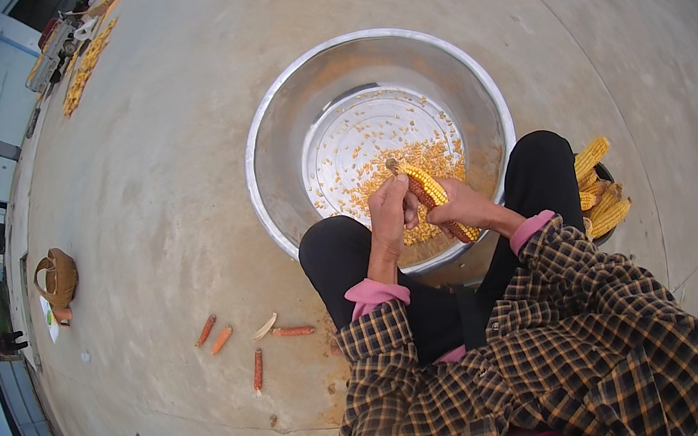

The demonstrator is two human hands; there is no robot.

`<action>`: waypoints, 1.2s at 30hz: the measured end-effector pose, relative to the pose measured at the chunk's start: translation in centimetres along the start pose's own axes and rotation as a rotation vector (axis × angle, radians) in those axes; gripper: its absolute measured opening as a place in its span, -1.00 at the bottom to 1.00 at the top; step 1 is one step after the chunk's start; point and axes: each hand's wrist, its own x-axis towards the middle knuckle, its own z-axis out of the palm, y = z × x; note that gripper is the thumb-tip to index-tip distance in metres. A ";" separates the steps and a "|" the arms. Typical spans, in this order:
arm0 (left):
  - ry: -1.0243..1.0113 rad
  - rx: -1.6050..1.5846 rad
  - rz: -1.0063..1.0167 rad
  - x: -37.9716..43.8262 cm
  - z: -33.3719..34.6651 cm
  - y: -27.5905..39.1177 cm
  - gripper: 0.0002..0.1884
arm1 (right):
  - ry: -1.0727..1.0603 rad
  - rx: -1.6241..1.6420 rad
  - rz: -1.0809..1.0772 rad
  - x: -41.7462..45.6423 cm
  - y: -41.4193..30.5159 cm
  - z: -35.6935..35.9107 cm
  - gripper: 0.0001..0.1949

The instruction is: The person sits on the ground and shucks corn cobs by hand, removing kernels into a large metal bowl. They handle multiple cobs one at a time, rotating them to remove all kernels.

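Note:
Over a wide metal basin [264, 104], I hold a partly shelled ear of corn [430, 187] at a slant. Yellow kernels remain along one side, and the reddish cob shows bare along the other. My right hand [468, 203] wraps around its middle and lower part. Near the upper end, my left hand [390, 212] grips it with the thumb pressed on the cob; some of its fingers are hidden. Loose corn kernels [376, 172] cover the basin floor, thickest beneath my hands.
Beside my right knee, a dark container [604, 172] holds several yellow ears [591, 156]. Bare reddish cobs [257, 370] and a pale husk [265, 327] lie on the concrete floor [168, 213] at left. Farther off are a wicker basket [58, 277] and a standing person [3, 342].

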 end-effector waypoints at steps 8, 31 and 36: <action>0.258 0.350 0.163 2.4 -1.0 -3.7 -0.78 | 0.270 -0.553 -0.137 0.1 1.2 0.9 -0.54; 0.056 -0.012 0.013 0.5 0.6 -0.7 -0.72 | 0.194 -0.260 -0.125 0.8 1.4 -0.2 -0.56; 0.043 -0.049 0.003 1.2 -0.3 -2.2 -0.73 | 0.152 -0.237 -0.055 0.5 0.8 0.2 -0.60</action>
